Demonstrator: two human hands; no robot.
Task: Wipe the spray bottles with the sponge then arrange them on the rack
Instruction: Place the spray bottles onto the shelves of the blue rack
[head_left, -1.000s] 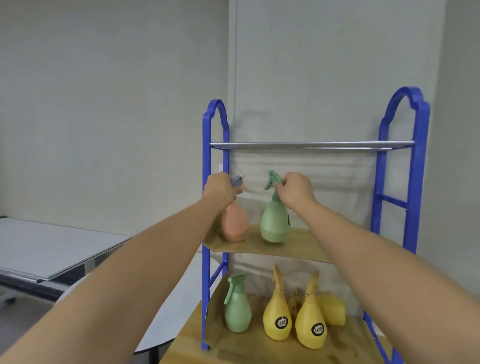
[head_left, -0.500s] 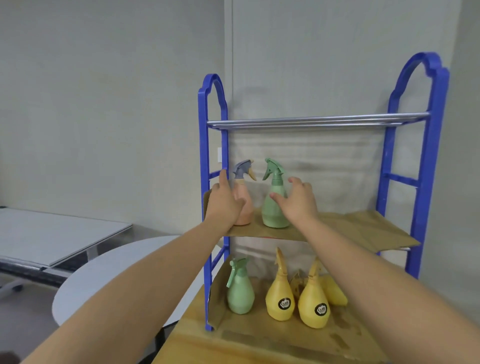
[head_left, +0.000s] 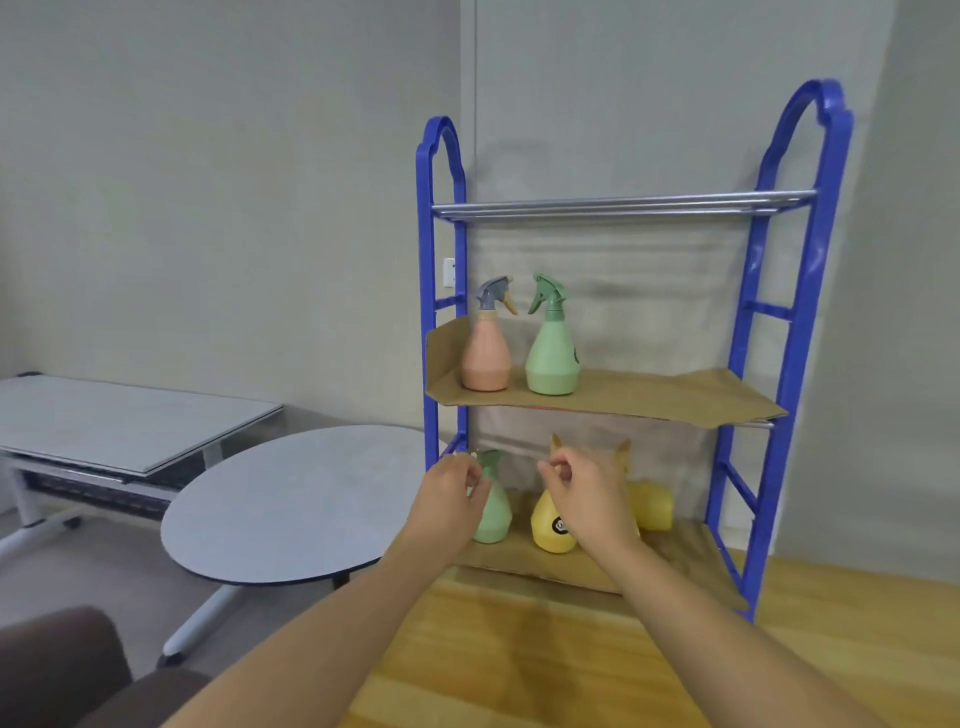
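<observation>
The pink bottle is seen upright on the middle shelf of the rack, at nine o'clock of the green bottle. Arranging seems in hand. The left hand and right hand are held loose, nothing grasped, before the lower green bottle and yellow bottle. A grip there is probably called for next.

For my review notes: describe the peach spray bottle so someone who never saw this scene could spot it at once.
On the blue rack against the wall, look at the cardboard-lined middle shelf. Of the two bottles there, the peach bottle is the left one. Its grey-blue trigger head sets it apart from the green bottle beside it.
</observation>
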